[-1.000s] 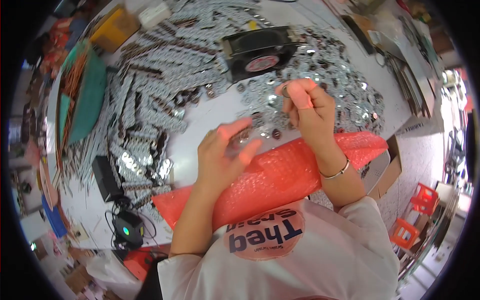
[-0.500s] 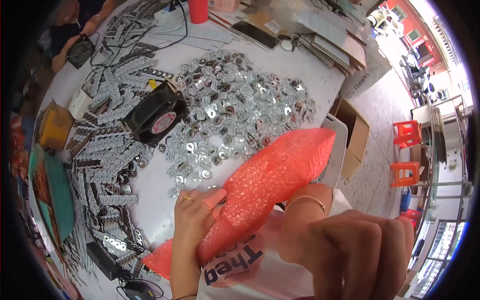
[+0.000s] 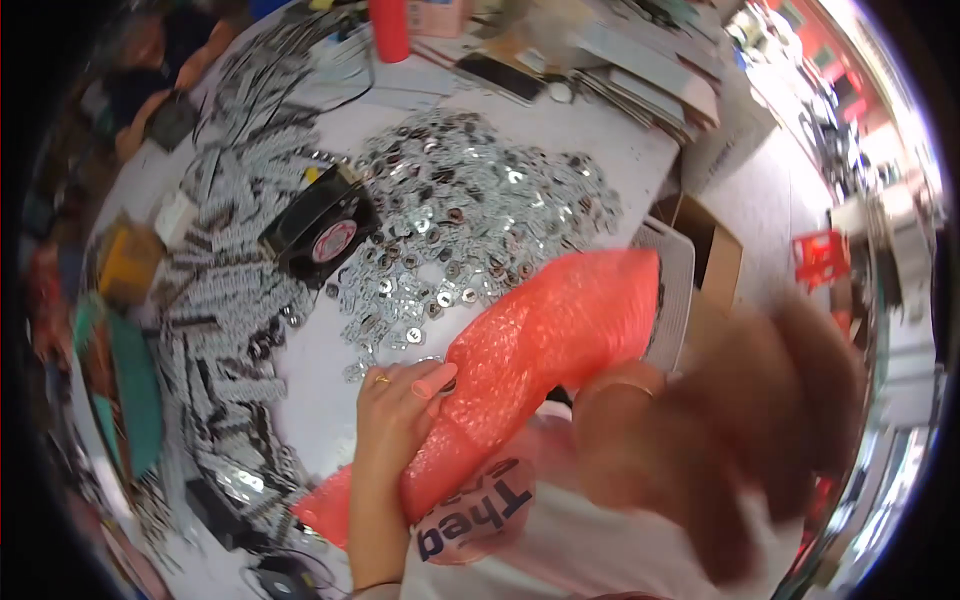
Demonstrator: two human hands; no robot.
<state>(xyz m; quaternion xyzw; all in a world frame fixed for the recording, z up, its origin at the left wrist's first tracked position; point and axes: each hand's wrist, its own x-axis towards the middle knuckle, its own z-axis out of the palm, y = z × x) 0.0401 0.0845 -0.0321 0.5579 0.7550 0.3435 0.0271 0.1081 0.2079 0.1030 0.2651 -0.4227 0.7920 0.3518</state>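
Observation:
My left hand (image 3: 392, 410) rests at the near edge of the table, wearing a ring and a pink finger cot (image 3: 434, 382). Its fingers are curled together, and a small metal piece (image 3: 448, 387) shows beside the covered fingertip. Red bubble wrap (image 3: 520, 370) slants across my lap, passing beneath my left forearm. Raised close to the camera, my right hand (image 3: 740, 420) is smeared by motion, so its fingers cannot be read. Ahead of the left hand lies a broad heap of small silver metal parts (image 3: 470, 200), many with round discs.
A black fan (image 3: 320, 225) stands among rows of metal strips (image 3: 235, 270) on the left. A white basket (image 3: 675, 290) and an open carton (image 3: 710, 240) sit at the right edge. Farther back are a phone (image 3: 500, 77), a red cup (image 3: 389, 30) and another person's arm (image 3: 205, 55).
My right hand has swung to the right and slightly up and is now more blurred. The left hand keeps its place at the table edge; the view has shifted a little.

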